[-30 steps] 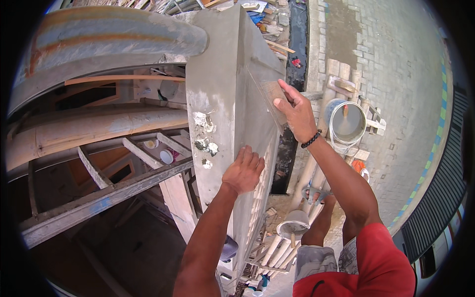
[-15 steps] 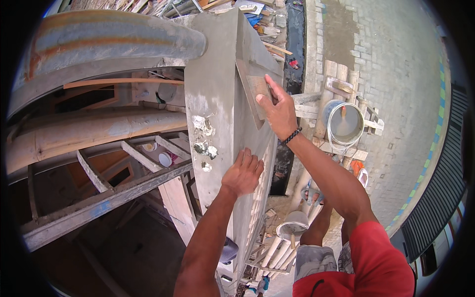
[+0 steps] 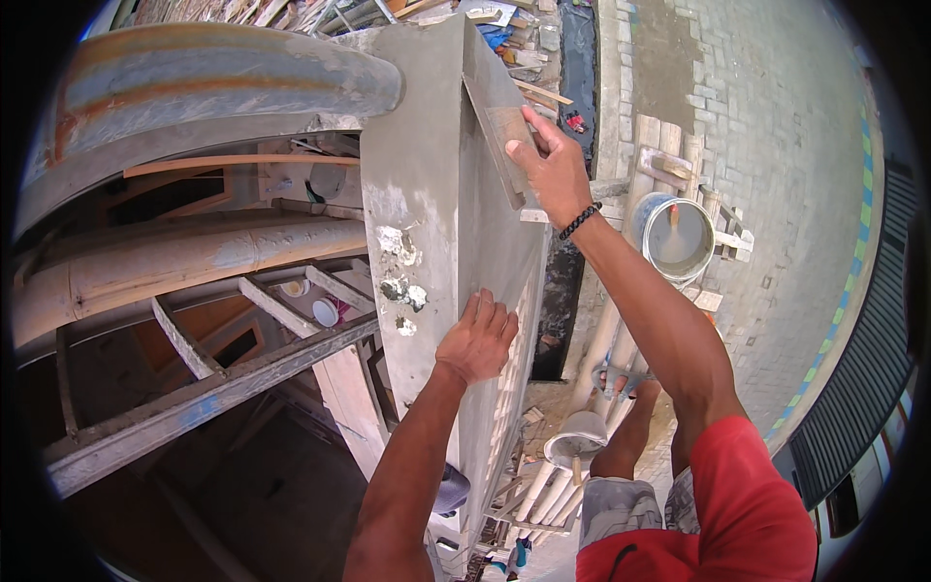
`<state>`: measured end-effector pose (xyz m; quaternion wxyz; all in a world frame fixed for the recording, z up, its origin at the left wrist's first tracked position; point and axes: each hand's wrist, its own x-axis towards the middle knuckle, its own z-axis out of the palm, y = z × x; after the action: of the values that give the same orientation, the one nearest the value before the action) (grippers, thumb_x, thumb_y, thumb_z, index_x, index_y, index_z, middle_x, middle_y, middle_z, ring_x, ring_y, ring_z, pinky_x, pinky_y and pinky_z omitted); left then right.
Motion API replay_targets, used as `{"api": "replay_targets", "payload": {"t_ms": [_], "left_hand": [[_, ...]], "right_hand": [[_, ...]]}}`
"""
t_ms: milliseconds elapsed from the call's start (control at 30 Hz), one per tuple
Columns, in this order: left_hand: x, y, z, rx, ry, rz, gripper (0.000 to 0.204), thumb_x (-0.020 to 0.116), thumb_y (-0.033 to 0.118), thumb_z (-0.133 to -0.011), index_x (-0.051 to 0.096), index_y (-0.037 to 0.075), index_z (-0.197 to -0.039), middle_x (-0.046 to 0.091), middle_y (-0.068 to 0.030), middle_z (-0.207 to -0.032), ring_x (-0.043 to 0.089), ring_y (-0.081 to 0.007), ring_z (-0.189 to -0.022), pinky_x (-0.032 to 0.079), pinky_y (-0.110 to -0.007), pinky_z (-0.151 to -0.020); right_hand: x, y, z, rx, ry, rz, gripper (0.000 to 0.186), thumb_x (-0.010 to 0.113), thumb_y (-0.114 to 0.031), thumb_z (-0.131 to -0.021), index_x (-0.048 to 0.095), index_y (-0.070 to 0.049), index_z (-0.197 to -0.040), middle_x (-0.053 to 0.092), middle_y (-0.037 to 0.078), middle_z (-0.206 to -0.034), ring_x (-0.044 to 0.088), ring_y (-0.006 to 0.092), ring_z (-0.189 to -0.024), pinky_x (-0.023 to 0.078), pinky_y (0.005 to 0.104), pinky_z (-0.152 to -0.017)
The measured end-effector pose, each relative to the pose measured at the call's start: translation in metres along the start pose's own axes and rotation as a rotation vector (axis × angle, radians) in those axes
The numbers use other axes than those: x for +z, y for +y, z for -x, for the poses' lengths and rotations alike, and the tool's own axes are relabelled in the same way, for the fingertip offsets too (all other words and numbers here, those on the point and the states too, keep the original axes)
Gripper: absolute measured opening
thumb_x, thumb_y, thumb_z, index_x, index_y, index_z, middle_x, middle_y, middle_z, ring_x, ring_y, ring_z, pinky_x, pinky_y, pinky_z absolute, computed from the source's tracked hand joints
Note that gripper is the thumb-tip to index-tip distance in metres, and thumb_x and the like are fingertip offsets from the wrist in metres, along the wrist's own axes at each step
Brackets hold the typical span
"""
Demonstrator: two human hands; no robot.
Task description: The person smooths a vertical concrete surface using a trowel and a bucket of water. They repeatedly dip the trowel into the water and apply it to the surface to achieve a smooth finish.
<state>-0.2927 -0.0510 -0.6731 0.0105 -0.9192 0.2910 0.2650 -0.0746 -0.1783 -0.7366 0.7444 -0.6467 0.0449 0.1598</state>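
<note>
My right hand (image 3: 560, 173) is closed around a flat rectangular plastering float (image 3: 501, 136), its long blade held against the right side of the grey plastered column (image 3: 417, 107). The thumb lies along the float's back; the handle is mostly hidden by my fingers. A dark beaded bracelet (image 3: 580, 221) circles that wrist. Lower down, my left hand (image 3: 477, 339) rests on the column's corner edge with bent fingers and no tool in it. Rough white and dark patches (image 3: 402, 291) mark the column's near face, left of my left hand.
Bamboo scaffolding poles (image 3: 553, 500) run below on the right. On them sit a pail of grey liquid (image 3: 678, 239), another trowel (image 3: 665, 169) and a second bucket (image 3: 576, 438). A rusty curved pipe (image 3: 233, 78) meets the column at left, above a metal frame (image 3: 218, 383). Paving (image 3: 776, 194) lies far below.
My right hand and the float have shifted slightly upward and right along the column's side, with the float tilted a little differently. My left hand has stayed in place.
</note>
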Motion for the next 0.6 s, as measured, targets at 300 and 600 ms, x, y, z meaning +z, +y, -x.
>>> {"api": "replay_targets", "payload": {"t_ms": [300, 600], "left_hand": [[-0.001, 0.000, 0.001, 0.003, 0.021, 0.006, 0.044, 0.055, 0.026, -0.080, 0.061, 0.001, -0.116, 0.059, -0.0187, -0.112, 0.048, -0.0420, -0.118, 0.035, -0.051, -0.106], [0.001, 0.001, 0.001, -0.011, -0.002, 0.009, 0.047, 0.059, 0.028, -0.078, 0.061, 0.004, -0.117, 0.059, -0.0174, -0.115, 0.047, -0.0420, -0.120, 0.035, -0.051, -0.106]], "right_hand": [[-0.007, -0.001, 0.007, 0.076, 0.055, -0.267, 0.059, 0.060, -0.012, -0.087, 0.040, 0.007, -0.139, 0.054, 0.019, -0.134, 0.054, 0.0232, -0.121, 0.040, 0.0314, -0.103], [0.029, 0.005, 0.014, 0.016, 0.095, -0.083, 0.060, 0.064, -0.014, -0.083, 0.045, 0.004, -0.138, 0.054, 0.020, -0.134, 0.054, 0.0260, -0.122, 0.040, 0.0337, -0.104]]}}
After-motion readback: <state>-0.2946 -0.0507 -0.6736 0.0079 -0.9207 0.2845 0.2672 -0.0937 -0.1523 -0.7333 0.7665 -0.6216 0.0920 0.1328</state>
